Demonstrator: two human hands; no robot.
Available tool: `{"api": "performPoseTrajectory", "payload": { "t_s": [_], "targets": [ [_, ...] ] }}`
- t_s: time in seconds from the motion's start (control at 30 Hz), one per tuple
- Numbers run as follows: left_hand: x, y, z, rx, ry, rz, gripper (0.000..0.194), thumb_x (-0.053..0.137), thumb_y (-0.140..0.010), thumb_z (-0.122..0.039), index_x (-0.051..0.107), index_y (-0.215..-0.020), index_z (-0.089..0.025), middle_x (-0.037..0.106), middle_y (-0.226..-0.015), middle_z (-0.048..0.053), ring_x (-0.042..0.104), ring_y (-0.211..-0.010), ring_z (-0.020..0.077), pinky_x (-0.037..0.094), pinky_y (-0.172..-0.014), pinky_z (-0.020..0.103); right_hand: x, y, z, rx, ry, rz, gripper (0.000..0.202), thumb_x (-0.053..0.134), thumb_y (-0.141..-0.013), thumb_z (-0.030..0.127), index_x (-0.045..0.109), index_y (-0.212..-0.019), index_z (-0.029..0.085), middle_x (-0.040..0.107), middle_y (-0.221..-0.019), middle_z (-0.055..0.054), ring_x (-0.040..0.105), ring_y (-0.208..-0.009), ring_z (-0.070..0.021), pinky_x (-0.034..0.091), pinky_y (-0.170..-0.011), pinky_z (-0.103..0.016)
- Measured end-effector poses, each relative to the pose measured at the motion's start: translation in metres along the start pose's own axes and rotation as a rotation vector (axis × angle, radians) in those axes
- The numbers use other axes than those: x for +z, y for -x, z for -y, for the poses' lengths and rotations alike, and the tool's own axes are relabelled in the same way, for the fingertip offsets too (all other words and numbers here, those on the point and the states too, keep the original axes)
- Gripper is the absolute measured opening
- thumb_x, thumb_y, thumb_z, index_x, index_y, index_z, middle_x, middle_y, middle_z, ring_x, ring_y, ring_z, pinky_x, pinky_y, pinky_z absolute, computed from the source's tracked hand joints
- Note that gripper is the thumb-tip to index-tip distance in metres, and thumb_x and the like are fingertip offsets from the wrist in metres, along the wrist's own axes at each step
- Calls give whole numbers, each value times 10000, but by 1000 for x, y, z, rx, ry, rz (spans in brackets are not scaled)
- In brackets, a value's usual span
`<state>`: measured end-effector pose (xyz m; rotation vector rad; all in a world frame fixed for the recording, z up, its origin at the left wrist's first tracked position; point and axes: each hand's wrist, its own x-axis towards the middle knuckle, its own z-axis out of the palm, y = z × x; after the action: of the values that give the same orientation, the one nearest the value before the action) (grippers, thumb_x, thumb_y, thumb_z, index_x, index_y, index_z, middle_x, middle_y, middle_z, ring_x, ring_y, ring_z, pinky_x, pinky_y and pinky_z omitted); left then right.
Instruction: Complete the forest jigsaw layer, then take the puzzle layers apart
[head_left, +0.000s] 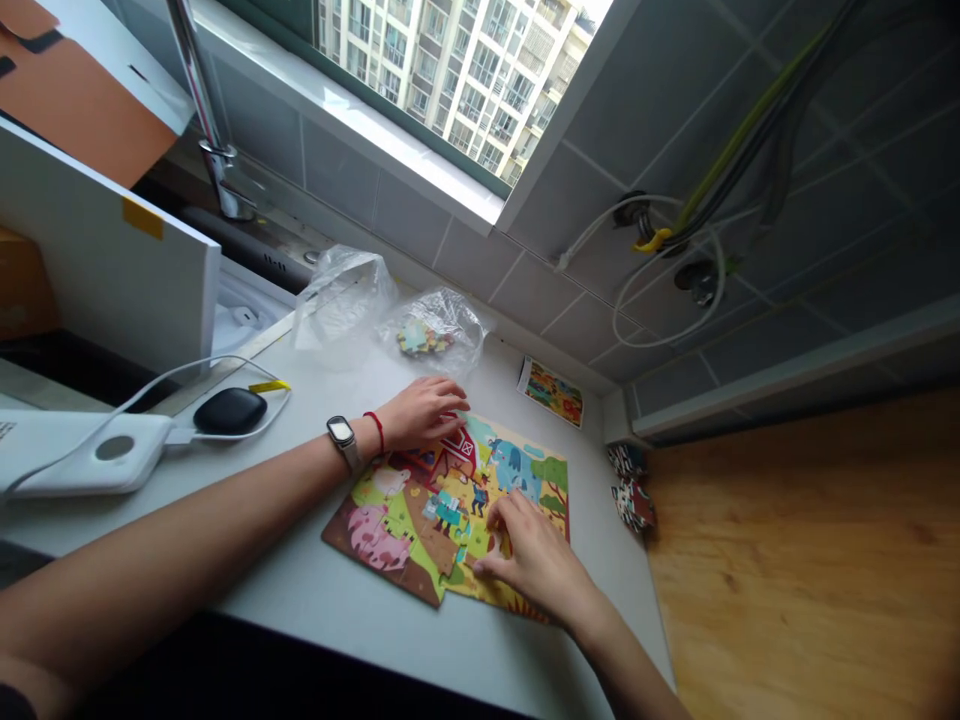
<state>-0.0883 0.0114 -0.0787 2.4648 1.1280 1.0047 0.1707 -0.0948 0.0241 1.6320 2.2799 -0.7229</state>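
Observation:
A colourful farm-scene puzzle [382, 545] lies on the white table, its pieces joined, with pigs at the left and a blue elephant at the upper right. My left hand [426, 412] rests palm down over its upper left edge, near the red barn; the fingers are extended and hold nothing. Over the lower right part is my right hand [525, 555], its thumb and index finger curved apart and touching the puzzle's surface. Nothing shows between those fingertips. My right palm and fingers hide some of the pieces beneath.
Behind the puzzle, a clear plastic bag [457, 318] holds several loose pieces beside another crumpled bag [346, 290]. A picture card [553, 390] lies at the back right. More pieces [632, 503] sit by the right edge. A black case [230, 411] and white charger [112, 450] are left.

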Motion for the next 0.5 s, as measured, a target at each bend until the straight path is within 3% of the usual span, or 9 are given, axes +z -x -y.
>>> {"api": "performPoseTrajectory", "payload": {
  "t_s": [0.1,0.23,0.4,0.5],
  "targets": [
    [2,2,-3,21,-24,45,274,617,-1014,-370,736,-1204,-213,707,-1306,111,623,-1253,287,461,-1117,470,6,-1,-1,15,-71,-3,330,876,-767,254,575,-899,235,648,-1017,-22,638,-970,-227,456,-826,-309],
    [3,3,-7,29,-15,114,286,647,-995,-392,741,-1198,-214,718,-1272,106,651,-1185,284,470,-1078,455,10,-2,-10,38,-144,-11,393,872,-743,202,583,-1006,238,628,-1032,-10,631,-935,-204,459,-828,-302],
    [2,3,-10,-7,-33,123,266,697,-960,-410,753,-1152,-234,714,-1249,90,635,-1163,286,453,-1045,450,11,-2,-18,44,-204,9,292,833,-755,183,569,-872,225,596,-1018,-5,617,-802,-160,472,-735,-280],
    [2,3,-12,-30,-51,131,285,694,-965,-436,750,-1161,-236,708,-1260,90,622,-1162,287,443,-1024,438,6,-4,-15,15,-269,2,212,778,-805,185,569,-801,219,609,-905,7,594,-753,-154,453,-696,-272]
  ]
}}
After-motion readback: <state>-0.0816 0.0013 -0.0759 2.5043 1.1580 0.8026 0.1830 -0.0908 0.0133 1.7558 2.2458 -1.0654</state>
